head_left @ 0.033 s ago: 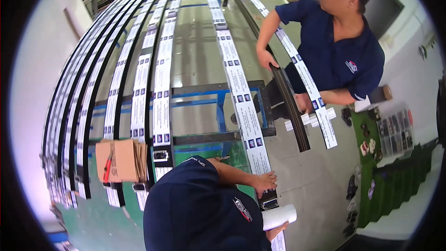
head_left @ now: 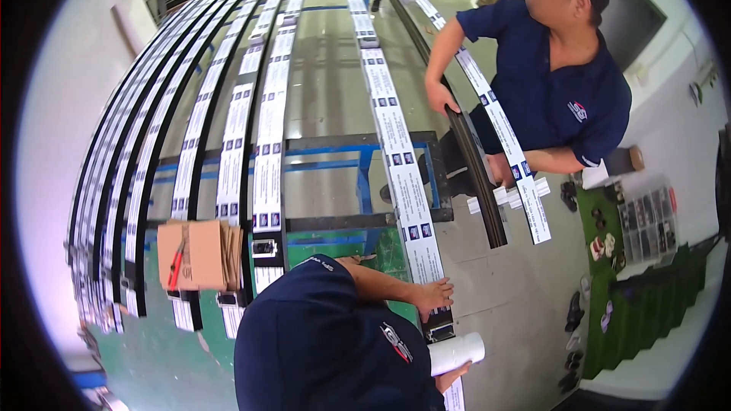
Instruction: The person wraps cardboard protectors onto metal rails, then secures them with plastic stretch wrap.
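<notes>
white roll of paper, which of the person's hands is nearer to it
Right. The right hand grips the white roll from below at the picture's lower edge. The left hand lies flat on the labelled strip, apart from the roll.

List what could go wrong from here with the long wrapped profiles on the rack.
1. The left hand presses on the end of a wrapped profile that reaches past the blue rack; leaning harder might tip or slide it.
2. The right hand is only partly visible beside the white roll, which may slip off the profile's end.
3. The co-worker's hand holds a bare black profile beside a wrapped one; the two could knock together.
</notes>
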`<state>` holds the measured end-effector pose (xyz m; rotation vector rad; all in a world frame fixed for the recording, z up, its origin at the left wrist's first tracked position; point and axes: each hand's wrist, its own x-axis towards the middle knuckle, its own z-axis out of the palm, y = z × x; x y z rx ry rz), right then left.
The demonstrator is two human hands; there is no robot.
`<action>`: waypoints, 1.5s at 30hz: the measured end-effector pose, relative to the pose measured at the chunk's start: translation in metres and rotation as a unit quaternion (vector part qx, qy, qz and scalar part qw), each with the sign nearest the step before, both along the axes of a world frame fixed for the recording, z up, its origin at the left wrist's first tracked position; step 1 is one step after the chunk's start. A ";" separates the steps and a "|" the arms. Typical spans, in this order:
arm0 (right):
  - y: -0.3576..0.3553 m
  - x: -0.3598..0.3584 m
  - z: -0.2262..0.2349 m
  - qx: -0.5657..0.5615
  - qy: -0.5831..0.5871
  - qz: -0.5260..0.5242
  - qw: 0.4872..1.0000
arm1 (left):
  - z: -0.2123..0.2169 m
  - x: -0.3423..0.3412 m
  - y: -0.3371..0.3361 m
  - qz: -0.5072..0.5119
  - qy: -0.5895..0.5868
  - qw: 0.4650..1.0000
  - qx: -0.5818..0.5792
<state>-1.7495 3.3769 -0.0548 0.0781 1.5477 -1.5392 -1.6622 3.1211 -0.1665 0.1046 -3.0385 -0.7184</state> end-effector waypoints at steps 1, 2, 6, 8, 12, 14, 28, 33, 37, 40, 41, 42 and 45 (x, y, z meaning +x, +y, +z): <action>0.010 -0.007 -0.013 0.002 0.019 0.009 1.000 | 0.008 0.009 0.004 0.029 0.023 0.999 -0.034; 0.009 -0.007 -0.006 0.000 0.018 0.023 1.000 | 0.010 0.016 0.011 0.043 0.021 0.998 -0.037; 0.022 -0.026 -0.019 -0.038 -0.038 0.043 0.998 | 0.015 0.042 0.051 0.181 0.013 0.983 0.008; 0.028 -0.041 -0.035 -0.095 -0.065 0.098 0.988 | 0.019 0.060 0.079 0.288 0.001 0.958 0.017; 0.030 -0.067 -0.067 -0.125 -0.130 0.119 0.976 | 0.013 0.114 0.140 0.436 0.017 0.900 -0.001; 0.029 -0.073 -0.073 -0.126 -0.166 0.121 0.970 | 0.005 0.156 0.167 0.503 0.035 0.864 0.009; 0.037 -0.052 -0.038 -0.167 -0.105 0.149 0.969 | 0.005 0.325 0.316 0.884 0.021 0.468 0.001; 0.037 -0.049 -0.044 -0.195 -0.114 0.164 0.960 | 0.006 0.345 0.322 0.892 0.044 0.446 0.060; 0.045 -0.050 -0.046 -0.226 -0.127 0.147 0.955 | 0.000 0.357 0.323 0.877 0.108 0.438 0.167; 0.044 -0.054 -0.049 -0.225 -0.132 0.140 0.955 | -0.011 0.374 0.334 0.829 0.231 0.456 0.226; 0.042 -0.055 -0.051 -0.230 -0.133 0.141 0.954 | -0.014 0.376 0.336 0.792 0.305 0.459 0.263; 0.044 -0.057 -0.054 -0.226 -0.122 0.154 0.954 | -0.015 0.375 0.337 0.791 0.307 0.461 0.260; 0.046 -0.052 -0.045 -0.220 -0.117 0.160 0.955 | -0.022 0.375 0.342 0.820 0.287 0.419 0.264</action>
